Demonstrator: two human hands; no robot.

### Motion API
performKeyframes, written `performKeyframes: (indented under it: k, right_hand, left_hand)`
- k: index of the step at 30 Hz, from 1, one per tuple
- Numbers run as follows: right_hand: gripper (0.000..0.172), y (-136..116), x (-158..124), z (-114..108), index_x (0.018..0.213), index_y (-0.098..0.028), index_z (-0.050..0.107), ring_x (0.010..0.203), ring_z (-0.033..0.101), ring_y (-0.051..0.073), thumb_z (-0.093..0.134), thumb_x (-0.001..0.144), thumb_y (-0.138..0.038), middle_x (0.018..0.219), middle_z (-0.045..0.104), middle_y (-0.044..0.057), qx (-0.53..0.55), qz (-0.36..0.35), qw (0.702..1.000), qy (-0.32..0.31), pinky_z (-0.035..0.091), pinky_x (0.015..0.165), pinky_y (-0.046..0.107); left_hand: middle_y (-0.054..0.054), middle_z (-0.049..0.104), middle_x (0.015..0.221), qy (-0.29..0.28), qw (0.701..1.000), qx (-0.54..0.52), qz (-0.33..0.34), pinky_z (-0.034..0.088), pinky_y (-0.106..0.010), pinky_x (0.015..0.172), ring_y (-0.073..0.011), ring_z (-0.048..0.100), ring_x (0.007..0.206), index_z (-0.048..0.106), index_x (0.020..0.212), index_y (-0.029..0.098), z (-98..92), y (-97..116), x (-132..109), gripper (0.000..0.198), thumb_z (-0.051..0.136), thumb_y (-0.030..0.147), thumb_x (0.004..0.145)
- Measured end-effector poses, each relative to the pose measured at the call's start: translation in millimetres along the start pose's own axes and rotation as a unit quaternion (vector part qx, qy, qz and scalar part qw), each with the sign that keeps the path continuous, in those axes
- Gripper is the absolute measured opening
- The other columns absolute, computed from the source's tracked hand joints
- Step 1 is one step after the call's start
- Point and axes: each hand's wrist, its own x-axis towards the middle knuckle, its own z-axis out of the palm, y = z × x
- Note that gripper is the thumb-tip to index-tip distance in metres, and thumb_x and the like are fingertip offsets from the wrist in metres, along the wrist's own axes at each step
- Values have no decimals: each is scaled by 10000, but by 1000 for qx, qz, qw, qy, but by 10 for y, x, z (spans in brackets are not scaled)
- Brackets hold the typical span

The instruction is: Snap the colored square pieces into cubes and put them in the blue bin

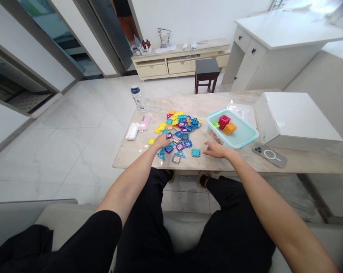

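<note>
A heap of flat interlocking plastic tiles [178, 129] in yellow, blue, purple, orange and grey lies spread on the marble coffee table [131, 151]. My left hand [161, 141] rests on the near left edge of the heap, fingers curled over some tiles; what they grip is hidden. My right hand [215, 150] hovers low over the table right of a lone blue tile [195, 152], fingers spread, holding nothing. A teal tray [245, 133] behind it contains red [224, 121], orange [230, 128] and green [216, 124] cubes built from tiles.
A phone [269, 155] lies face down at the right front. A white box [295, 121] stands at the right. A water bottle [139, 98] and a small white and pink item [137, 129] are at the left. A dark stool [207, 74] stands beyond.
</note>
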Motion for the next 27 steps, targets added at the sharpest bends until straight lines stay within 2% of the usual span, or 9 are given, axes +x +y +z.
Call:
performKeyframes:
  k: [5, 11, 18, 25, 27]
  right_hand:
    - [682, 12, 6, 22, 1698, -75, 518, 1439, 728, 350, 639, 1143, -454, 1513, 764, 223, 28, -8, 999, -35, 532, 1232, 402]
    - [609, -137, 12, -9, 1664, -133, 572, 1360, 776, 331, 666, 1131, -411, 1450, 808, 175, 31, -12, 999, -13, 565, 1174, 379]
    - [572, -322, -42, -9, 1635, -122, 594, 1322, 794, 322, 663, 1134, -390, 1440, 815, 169, 33, -28, 999, -12, 587, 1138, 381]
    - [540, -255, -23, -31, 1613, -128, 625, 1345, 785, 315, 660, 1135, -375, 1442, 816, 161, 30, -22, 999, -9, 577, 1163, 371]
    - [541, -219, 2, -27, 1615, -133, 628, 1337, 789, 314, 661, 1134, -378, 1444, 815, 162, 31, -23, 999, -15, 585, 1152, 369]
  left_hand:
    - [-124, 749, 1389, -11, 1000, 18, 8, 664, -511, 1056, -277, 755, 1214, 733, 1383, 175, 23, -21, -5, 396, 754, 451, 1099]
    - [-128, 738, 1411, -14, 999, 34, 13, 666, -510, 1050, -281, 750, 1224, 723, 1409, 181, 63, -28, -87, 417, 762, 451, 1094]
    - [-135, 716, 1464, 20, 999, 24, 33, 656, -525, 1078, -294, 734, 1273, 714, 1435, 192, 36, -81, -150, 429, 764, 445, 1092]
    - [-141, 722, 1481, 3, 997, 9, 75, 648, -543, 1101, -299, 742, 1286, 701, 1476, 192, 48, -155, -130, 463, 759, 450, 1096]
    - [-150, 753, 1482, 1, 997, 11, 79, 627, -505, 1135, -303, 753, 1308, 696, 1515, 198, 58, -165, -103, 473, 740, 412, 1096]
